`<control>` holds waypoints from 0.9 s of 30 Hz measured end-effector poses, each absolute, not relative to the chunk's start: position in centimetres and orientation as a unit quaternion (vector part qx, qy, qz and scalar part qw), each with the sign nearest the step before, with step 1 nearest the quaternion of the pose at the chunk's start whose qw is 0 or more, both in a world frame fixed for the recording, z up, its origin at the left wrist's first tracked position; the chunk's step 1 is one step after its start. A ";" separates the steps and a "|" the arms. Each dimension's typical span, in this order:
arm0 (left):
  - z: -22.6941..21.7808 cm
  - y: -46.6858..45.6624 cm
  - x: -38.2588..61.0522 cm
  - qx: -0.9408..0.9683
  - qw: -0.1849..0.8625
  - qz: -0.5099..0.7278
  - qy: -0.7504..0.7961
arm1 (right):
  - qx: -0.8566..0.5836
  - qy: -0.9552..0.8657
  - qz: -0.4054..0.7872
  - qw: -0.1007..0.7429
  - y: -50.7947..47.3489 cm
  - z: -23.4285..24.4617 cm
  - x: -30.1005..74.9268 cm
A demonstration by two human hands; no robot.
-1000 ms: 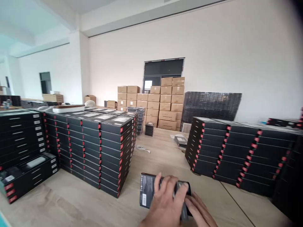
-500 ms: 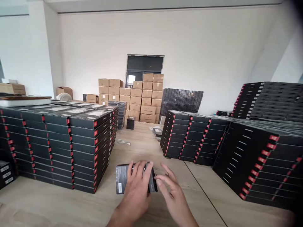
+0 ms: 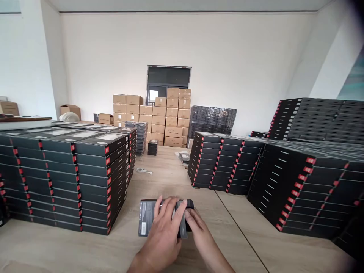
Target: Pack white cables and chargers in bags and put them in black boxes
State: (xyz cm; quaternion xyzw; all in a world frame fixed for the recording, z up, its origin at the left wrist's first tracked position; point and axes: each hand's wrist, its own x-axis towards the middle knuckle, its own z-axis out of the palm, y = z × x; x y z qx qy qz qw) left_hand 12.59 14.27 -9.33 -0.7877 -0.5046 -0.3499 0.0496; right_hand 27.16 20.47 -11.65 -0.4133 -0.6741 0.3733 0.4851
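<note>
A dark grey printed box [image 3: 145,217] with small white text and a white barcode label lies on the wooden table in front of me. My left hand [image 3: 165,233] is laid across its top, fingers bent over the far edge and gripping it. At the box's right end is my right hand [image 3: 200,228], its thumb against the end and its other fingers mostly out of sight behind. A black part shows at this end beside the thumb; whether it is a flap or something inside cannot be made out.
Tall stacks of black boxes with red corners stand at the left [image 3: 93,182] and right [image 3: 284,185]. Beyond my hands lie a white cable [image 3: 144,171] and a small dark stack [image 3: 152,148]. Brown cartons [image 3: 159,120] are piled by the wall. A seam crosses the table.
My right hand has closed in on the box's right end, its spread fingers now drawn against it. The left hand stays over the box. The view has shifted slightly right.
</note>
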 end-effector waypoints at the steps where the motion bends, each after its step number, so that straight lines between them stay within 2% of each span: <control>1: -9.2 14.3 12.6 -0.787 0.051 -0.351 -0.505 | -0.407 -0.658 0.397 0.495 20.2 -11.3 27.2; 8: -9.2 14.7 12.1 -0.743 0.062 -0.346 -0.570 | -0.369 -0.462 0.519 0.617 20.5 -9.1 29.2; 11: -10.1 15.1 11.3 -0.716 0.077 -0.322 -0.614 | -0.394 -0.377 0.544 0.638 21.8 -9.1 30.9; 15: -12.1 16.2 10.4 -0.685 0.090 -0.296 -0.659 | -0.450 -0.341 0.563 0.603 22.9 -10.0 32.7; 19: -12.7 16.6 10.7 -0.681 0.024 -0.377 -0.628 | -0.487 -0.407 0.590 0.499 22.6 -10.9 32.8; 22: -12.0 16.2 11.5 -0.692 -0.115 -0.434 -0.565 | -0.533 -0.561 0.471 0.423 22.6 -11.3 32.8; 24: -11.7 15.8 12.2 -0.703 -0.189 -0.428 -0.536 | -0.552 -0.624 0.366 0.415 22.9 -11.3 32.9; 27: -11.8 15.3 13.0 -0.721 -0.230 -0.402 -0.517 | -0.546 -0.666 0.271 0.430 24.0 -10.6 32.3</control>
